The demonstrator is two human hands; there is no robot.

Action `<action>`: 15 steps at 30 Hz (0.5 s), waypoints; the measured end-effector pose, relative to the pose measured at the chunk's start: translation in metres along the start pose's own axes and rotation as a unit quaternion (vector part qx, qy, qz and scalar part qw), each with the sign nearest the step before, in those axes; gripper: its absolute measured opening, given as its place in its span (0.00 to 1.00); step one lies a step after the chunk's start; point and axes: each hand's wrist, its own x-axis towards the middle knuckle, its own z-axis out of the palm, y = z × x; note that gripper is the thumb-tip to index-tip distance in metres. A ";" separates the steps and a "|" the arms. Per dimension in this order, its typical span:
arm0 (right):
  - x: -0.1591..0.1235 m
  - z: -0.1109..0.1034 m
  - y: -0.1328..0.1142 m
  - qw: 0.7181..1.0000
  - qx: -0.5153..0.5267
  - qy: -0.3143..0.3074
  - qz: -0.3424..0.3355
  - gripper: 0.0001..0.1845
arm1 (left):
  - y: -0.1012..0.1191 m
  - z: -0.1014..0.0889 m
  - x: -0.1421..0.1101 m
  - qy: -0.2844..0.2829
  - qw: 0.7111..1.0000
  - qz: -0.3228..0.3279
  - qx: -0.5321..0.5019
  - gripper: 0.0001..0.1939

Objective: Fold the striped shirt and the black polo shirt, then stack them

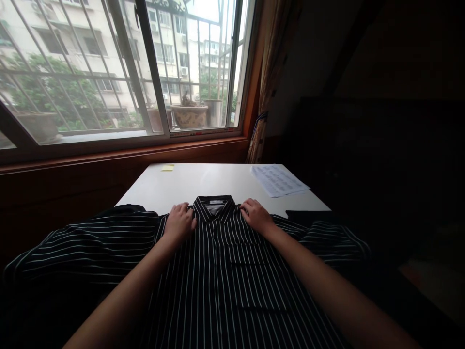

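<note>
A black shirt with thin white stripes (225, 281) lies spread front-up on a white table (203, 182), collar (213, 206) pointing away from me and sleeves hanging off both sides. My left hand (179, 222) rests on the shirt's shoulder just left of the collar, fingers curled and pressed onto the cloth. My right hand (257, 215) sits on the other shoulder just right of the collar, fingers likewise bent on the fabric. Whether either hand pinches the cloth is not visible.
Printed paper sheets (278, 180) lie at the table's far right corner and a yellow sticky note (167, 167) at the far left edge. A barred window (119, 72) with flower pots outside runs behind; a curtain (271, 82) hangs at its right. The room's right side is dark.
</note>
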 end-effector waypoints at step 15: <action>-0.003 0.041 -0.011 0.997 -0.011 -0.070 -0.001 0.32 | 0.022 0.031 0.026 -0.009 0.998 -0.034 -0.059 0.26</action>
